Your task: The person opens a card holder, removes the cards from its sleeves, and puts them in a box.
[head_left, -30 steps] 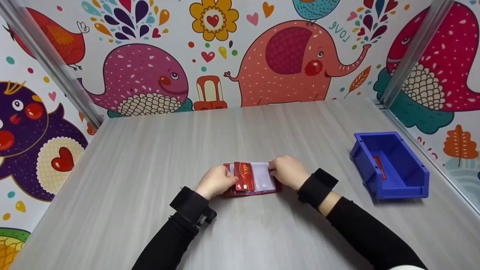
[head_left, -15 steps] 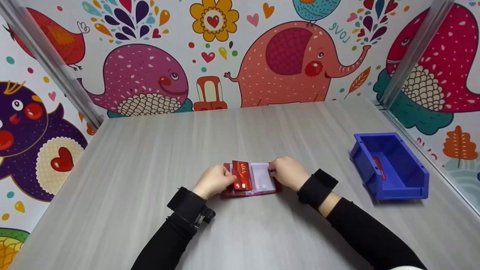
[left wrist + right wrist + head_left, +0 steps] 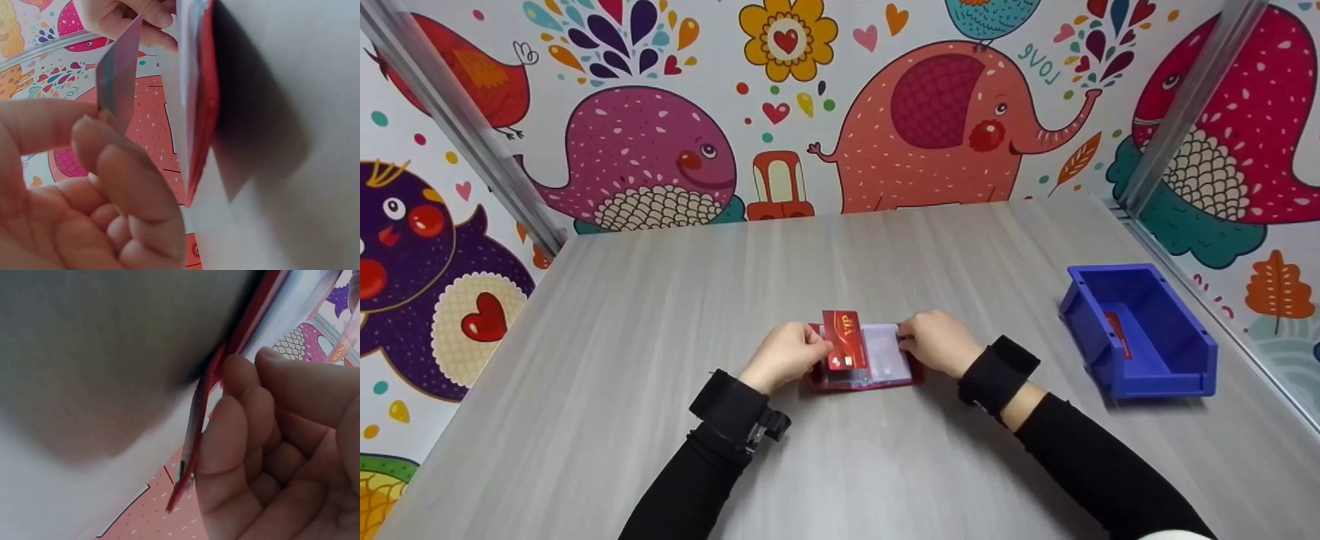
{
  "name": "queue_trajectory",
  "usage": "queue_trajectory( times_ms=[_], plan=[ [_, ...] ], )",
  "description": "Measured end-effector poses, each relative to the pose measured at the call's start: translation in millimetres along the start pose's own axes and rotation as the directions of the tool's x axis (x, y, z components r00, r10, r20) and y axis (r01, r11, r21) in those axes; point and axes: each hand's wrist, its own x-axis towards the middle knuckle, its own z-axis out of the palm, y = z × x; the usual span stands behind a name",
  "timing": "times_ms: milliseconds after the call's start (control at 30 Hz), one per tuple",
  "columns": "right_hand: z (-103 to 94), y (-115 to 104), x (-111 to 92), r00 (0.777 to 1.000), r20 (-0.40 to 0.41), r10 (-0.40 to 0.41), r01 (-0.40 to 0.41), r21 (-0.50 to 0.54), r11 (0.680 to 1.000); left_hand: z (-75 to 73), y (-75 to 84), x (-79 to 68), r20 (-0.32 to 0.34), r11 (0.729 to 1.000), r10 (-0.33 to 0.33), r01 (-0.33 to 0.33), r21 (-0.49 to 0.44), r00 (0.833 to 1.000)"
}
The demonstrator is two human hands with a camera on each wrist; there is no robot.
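A red card holder lies spread wide on the table, its clear plastic sleeves showing on the right half. My left hand pinches a red VIP card between thumb and fingers. The card overlaps the holder's left half in the head view. In the left wrist view the card stands apart from the holder, with a gap between them. My right hand grips the holder's right edge; in the right wrist view its curled fingers lie against the red cover.
To the right stands a blue plastic bin with a red card inside. The pale wood-grain table is bordered by walls with cartoon animals and by metal corner posts.
The VIP card, pinched in my left hand, has moved up and away from the holder's left half. My left hand has shifted slightly left and up; my right hand stays at the holder's edge.
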Motion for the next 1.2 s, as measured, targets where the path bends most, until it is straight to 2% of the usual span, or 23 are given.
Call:
queue_trajectory(
  times_ms=[133,333,433,667,833,1200],
  plan=[
    [-2.9,-1,0,1.000,-0.029,0.000,0.001,0.039,0.999,-1.5,2.3,-1.0,-0.009,0.999,0.024,-0.024,-0.023,1.000],
    [-13.3,-5,-3,0.985,-0.167,-0.038,0.061,0.135,0.989,-0.5,6.8,-0.8,-0.025,0.999,0.048,-0.049,-0.023,0.999],
    [-19.6,-8,-5,0.980,-0.198,-0.033,0.074,0.202,0.977,0.1,10.1,-1.9,-0.025,0.998,0.052,-0.053,-0.042,0.998],
    [-25.5,-17,-8,0.991,-0.134,-0.005,0.050,0.334,0.941,2.3,15.0,-4.5,-0.008,0.994,0.078,-0.079,-0.070,0.997],
    [-23.4,-19,-8,0.992,-0.123,-0.014,0.055,0.340,0.939,5.5,15.4,-4.2,-0.001,0.991,0.123,-0.123,-0.061,0.992],
    [-17.3,-20,-8,0.986,-0.167,-0.030,0.080,0.306,0.949,9.6,14.6,-2.8,0.005,0.988,0.142,-0.141,-0.068,0.990]
  ],
)
